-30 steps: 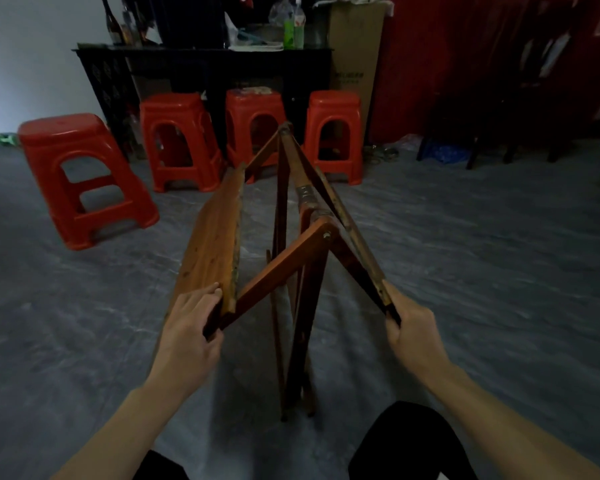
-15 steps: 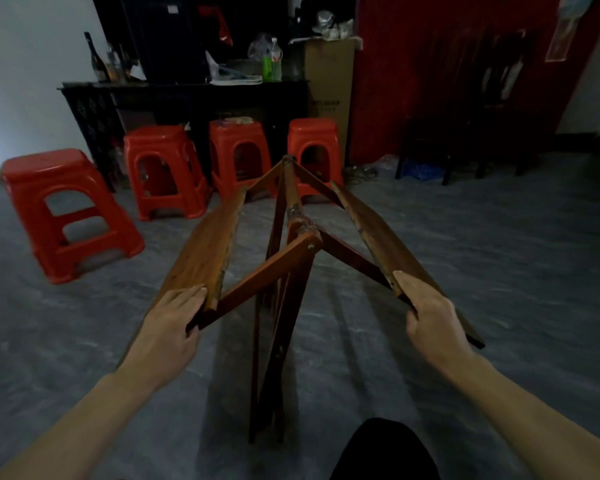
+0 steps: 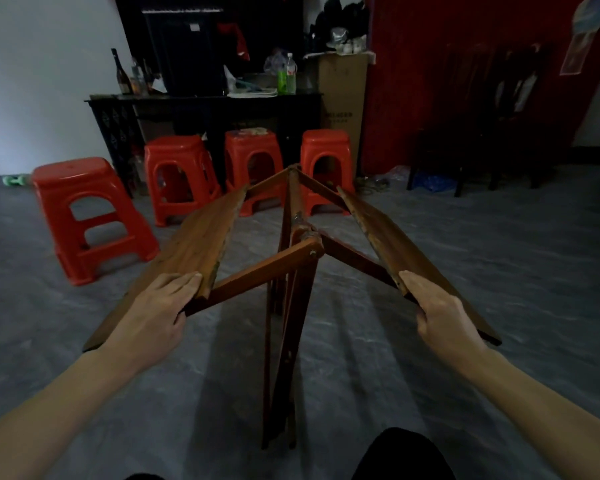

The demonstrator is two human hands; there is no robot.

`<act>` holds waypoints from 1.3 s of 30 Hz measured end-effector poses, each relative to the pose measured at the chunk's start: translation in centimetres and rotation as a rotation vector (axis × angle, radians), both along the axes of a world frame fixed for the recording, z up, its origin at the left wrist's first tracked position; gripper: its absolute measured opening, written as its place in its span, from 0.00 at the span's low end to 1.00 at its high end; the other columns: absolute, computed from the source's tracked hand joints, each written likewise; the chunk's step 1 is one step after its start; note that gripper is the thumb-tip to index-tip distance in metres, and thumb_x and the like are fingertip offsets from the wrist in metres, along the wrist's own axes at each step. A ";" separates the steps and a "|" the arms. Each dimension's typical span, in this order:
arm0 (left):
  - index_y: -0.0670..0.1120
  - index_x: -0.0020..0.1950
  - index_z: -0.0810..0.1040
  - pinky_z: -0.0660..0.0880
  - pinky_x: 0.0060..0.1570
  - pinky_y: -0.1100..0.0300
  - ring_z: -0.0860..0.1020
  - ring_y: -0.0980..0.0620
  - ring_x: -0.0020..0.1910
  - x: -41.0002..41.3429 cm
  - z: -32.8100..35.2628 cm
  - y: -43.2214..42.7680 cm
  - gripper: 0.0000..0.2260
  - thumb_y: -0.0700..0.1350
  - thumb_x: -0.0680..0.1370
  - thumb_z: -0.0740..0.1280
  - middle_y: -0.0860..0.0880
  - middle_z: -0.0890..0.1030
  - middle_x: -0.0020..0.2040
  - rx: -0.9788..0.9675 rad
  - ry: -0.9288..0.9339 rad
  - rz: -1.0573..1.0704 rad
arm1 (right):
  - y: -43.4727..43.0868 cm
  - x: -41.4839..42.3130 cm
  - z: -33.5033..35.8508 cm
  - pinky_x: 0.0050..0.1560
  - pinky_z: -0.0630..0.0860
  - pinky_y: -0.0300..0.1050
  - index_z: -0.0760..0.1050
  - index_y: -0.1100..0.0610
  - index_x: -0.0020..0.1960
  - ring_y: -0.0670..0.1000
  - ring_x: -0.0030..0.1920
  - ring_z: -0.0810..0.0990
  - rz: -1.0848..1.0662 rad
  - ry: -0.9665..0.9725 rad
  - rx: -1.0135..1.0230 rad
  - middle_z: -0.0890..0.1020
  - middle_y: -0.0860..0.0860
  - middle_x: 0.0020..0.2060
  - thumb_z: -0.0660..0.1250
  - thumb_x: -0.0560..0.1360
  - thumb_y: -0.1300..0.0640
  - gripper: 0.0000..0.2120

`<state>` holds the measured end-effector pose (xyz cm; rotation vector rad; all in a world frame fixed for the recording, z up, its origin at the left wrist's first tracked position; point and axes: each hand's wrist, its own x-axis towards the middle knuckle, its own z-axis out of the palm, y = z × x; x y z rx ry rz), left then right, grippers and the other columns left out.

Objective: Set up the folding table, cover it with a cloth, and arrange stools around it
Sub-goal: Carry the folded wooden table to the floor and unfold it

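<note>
While each hand, left hand (image 3: 160,306) and right hand (image 3: 437,306), clamps a leaf, the folding table (image 3: 291,258) stands half-spread

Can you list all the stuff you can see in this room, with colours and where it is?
folding table: one, brown wood, centre, half opened
stools: four, red plastic, on the floor behind the table, left to middle
sideboard: one, black, against the back wall
bottles: several, one green, on the sideboard
cardboard box: one, tan, right of the sideboard
chairs: dark, number unclear, by the red wall
left hand: gripping the left leaf
right hand: gripping the right leaf
</note>
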<state>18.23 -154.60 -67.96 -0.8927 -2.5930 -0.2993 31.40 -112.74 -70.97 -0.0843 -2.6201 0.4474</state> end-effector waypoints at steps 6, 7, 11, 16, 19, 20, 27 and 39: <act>0.36 0.68 0.74 0.69 0.62 0.52 0.72 0.45 0.62 0.4 2.6 -2.3 0.30 0.27 0.65 0.71 0.43 0.79 0.62 -0.053 0.052 -0.003 | -0.7 -0.9 2.1 0.70 0.61 0.47 0.70 0.62 0.71 0.56 0.69 0.74 0.060 0.019 0.071 0.75 0.59 0.67 0.67 0.71 0.76 0.29; 0.36 0.67 0.74 0.70 0.61 0.53 0.73 0.45 0.61 0.5 3.0 -2.7 0.30 0.27 0.65 0.71 0.42 0.79 0.62 -0.067 0.061 0.002 | -0.9 -1.0 2.4 0.70 0.61 0.47 0.70 0.63 0.71 0.57 0.68 0.74 0.080 0.017 0.091 0.76 0.60 0.67 0.68 0.70 0.77 0.30; 0.37 0.67 0.74 0.71 0.62 0.53 0.74 0.45 0.61 1.1 4.1 -4.3 0.31 0.27 0.64 0.72 0.44 0.79 0.62 -0.100 0.061 0.020 | -1.8 -1.9 3.2 0.69 0.62 0.49 0.71 0.62 0.70 0.56 0.67 0.75 0.130 0.038 0.136 0.77 0.59 0.66 0.70 0.68 0.77 0.32; 0.37 0.65 0.76 0.74 0.58 0.53 0.75 0.46 0.57 1.4 5.7 -5.2 0.32 0.27 0.61 0.74 0.44 0.81 0.59 -0.135 0.064 0.041 | -1.7 -3.9 4.4 0.70 0.64 0.48 0.71 0.61 0.70 0.55 0.67 0.75 0.171 0.061 0.179 0.77 0.59 0.66 0.69 0.69 0.76 0.32; 0.36 0.63 0.78 0.76 0.56 0.51 0.78 0.44 0.55 1.4 6.8 -5.4 0.31 0.27 0.60 0.75 0.43 0.81 0.56 -0.165 0.096 0.050 | -1.5 -4.7 4.8 0.69 0.67 0.52 0.71 0.62 0.70 0.56 0.67 0.76 0.198 0.073 0.183 0.78 0.59 0.64 0.69 0.68 0.76 0.32; 0.36 0.63 0.78 0.76 0.56 0.51 0.78 0.44 0.54 1.5 7.2 -5.4 0.31 0.27 0.60 0.75 0.43 0.81 0.56 -0.173 0.103 0.051 | -1.4 -4.9 4.9 0.69 0.69 0.53 0.71 0.61 0.70 0.56 0.67 0.76 0.204 0.075 0.185 0.78 0.59 0.65 0.69 0.69 0.76 0.32; 0.35 0.60 0.79 0.77 0.52 0.52 0.80 0.42 0.50 2.0 9.3 -5.2 0.30 0.26 0.59 0.75 0.42 0.83 0.52 -0.257 0.177 0.020 | -0.9 -5.3 5.4 0.69 0.71 0.54 0.69 0.59 0.72 0.54 0.69 0.73 0.214 0.050 0.198 0.76 0.57 0.67 0.70 0.69 0.74 0.33; 0.46 0.75 0.67 0.64 0.64 0.63 0.68 0.54 0.64 1.5 10.5 -5.9 0.31 0.31 0.72 0.67 0.50 0.72 0.67 -0.234 0.078 0.015 | 0.2 -3.5 8.2 0.73 0.65 0.49 0.68 0.57 0.73 0.51 0.72 0.70 0.239 0.079 0.316 0.73 0.55 0.70 0.67 0.73 0.73 0.31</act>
